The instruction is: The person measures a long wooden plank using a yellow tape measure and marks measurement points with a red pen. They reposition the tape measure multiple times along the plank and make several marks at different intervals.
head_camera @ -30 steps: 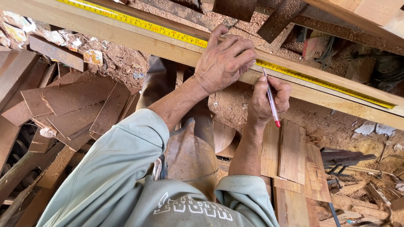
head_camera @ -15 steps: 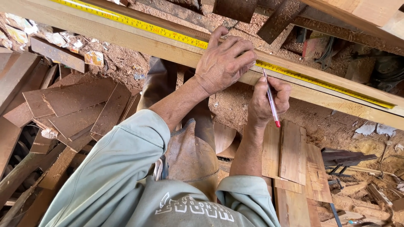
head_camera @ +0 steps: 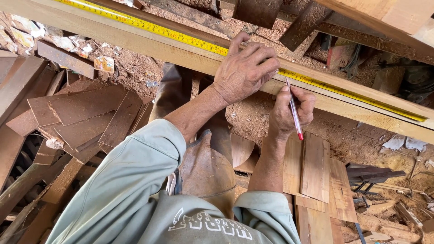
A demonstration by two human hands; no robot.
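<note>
Head view: left hand (head_camera: 244,68) is pressing flat-fingered on the yellow tape measure (head_camera: 181,36) along the wooden plank (head_camera: 113,38), right hand (head_camera: 289,113) is pinching a red pen (head_camera: 294,110).

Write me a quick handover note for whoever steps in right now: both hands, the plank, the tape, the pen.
Left hand: pressed flat on the yellow tape measure, pinning it along the long wooden plank.
Right hand: grips a pen with a red end, tip up against the plank's near edge just below the tape.
The tape runs the length of the plank, from upper left to right.
Done: tape laid out and held down.
Left: no pen mark is visible on the plank; the hands hide the spot.
Offcuts lie on the sawdust floor below.
</note>
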